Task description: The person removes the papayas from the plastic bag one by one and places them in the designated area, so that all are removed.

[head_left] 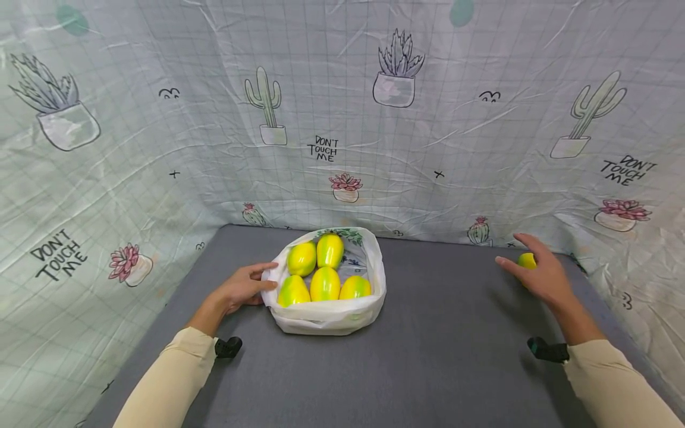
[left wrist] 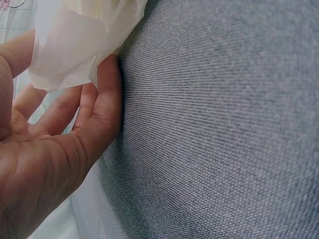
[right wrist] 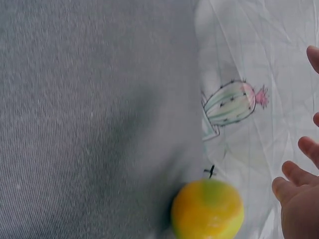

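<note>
Nearest us in the head view are two cream sleeves [head_left: 166, 380], coming in from the near left and near right, each with a black wrist mount [head_left: 229, 347] below the hand. The left hand [head_left: 243, 288] loosely holds the left side of a white plastic bag [head_left: 332, 315], its fingers part bent over the edge. The bag sits left of the middle on a dark grey cloth [head_left: 428, 368], its wide mouth facing up. In it we count five yellow-green fruits [head_left: 324, 284], two on the far side and three on the near. Well to the right, the right hand [head_left: 543, 279] has thumb and index finger spread wide, and we see nothing in its grasp. It partly hides a lone fruit [head_left: 527, 260] at the far right, near the foot of a printed curtain [head_left: 455, 137].

In the left wrist view, the palm is closest to us. White plastic passes between the digits, and one finger lies along the cloth; we cannot tell how firm the hold is.

In the right wrist view, the right hand's fingers lie closest, on the right, separated and empty. A gap shows between them and the lone fruit, which sits beside the curtain's printed cactus [right wrist: 231, 105].
</note>
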Action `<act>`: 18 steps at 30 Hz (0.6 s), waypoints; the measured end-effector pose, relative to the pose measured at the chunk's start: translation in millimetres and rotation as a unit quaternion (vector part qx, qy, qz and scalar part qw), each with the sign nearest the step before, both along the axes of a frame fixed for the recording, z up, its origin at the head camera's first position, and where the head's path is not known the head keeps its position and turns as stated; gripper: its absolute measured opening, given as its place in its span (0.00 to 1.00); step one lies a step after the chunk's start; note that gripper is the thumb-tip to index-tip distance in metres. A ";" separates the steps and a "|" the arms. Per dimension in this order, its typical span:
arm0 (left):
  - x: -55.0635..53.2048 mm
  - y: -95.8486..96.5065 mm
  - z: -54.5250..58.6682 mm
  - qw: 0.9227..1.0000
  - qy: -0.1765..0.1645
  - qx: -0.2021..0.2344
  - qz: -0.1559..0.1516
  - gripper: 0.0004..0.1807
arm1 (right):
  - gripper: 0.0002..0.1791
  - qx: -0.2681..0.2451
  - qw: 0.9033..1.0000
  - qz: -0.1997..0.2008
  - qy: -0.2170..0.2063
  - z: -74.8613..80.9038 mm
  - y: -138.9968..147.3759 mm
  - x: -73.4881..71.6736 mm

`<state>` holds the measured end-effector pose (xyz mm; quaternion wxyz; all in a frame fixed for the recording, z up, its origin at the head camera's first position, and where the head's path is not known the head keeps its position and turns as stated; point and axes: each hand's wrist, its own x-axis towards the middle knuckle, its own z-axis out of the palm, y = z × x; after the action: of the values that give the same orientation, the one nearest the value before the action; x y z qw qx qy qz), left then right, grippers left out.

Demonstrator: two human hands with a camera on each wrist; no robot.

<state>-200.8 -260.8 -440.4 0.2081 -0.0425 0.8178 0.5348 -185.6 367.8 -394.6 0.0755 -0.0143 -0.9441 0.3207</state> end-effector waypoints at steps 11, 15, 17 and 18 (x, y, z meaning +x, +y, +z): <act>-0.7 0.2 -0.2 1.000 0.002 -0.004 -0.001 0.39 | 0.52 -0.077 0.996 0.053 -0.003 3.4 -31.2 2.1; -0.8 0.0 -0.4 1.000 0.002 -0.005 -0.002 0.39 | 0.51 -0.093 0.994 0.062 -0.017 3.9 -41.4 3.7; -1.1 0.0 -0.9 1.000 0.002 -0.005 -0.001 0.39 | 0.51 -0.096 0.993 0.069 -0.017 4.3 -47.0 4.7; -1.2 0.0 -1.0 1.000 0.002 -0.004 -0.001 0.39 | 0.50 -0.098 0.992 0.073 -0.015 4.3 -49.4 5.3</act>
<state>-202.0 -260.8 -441.4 0.2068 -0.0414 0.8205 0.5314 -180.3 318.4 -390.3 0.0360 0.0428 -0.9077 0.4159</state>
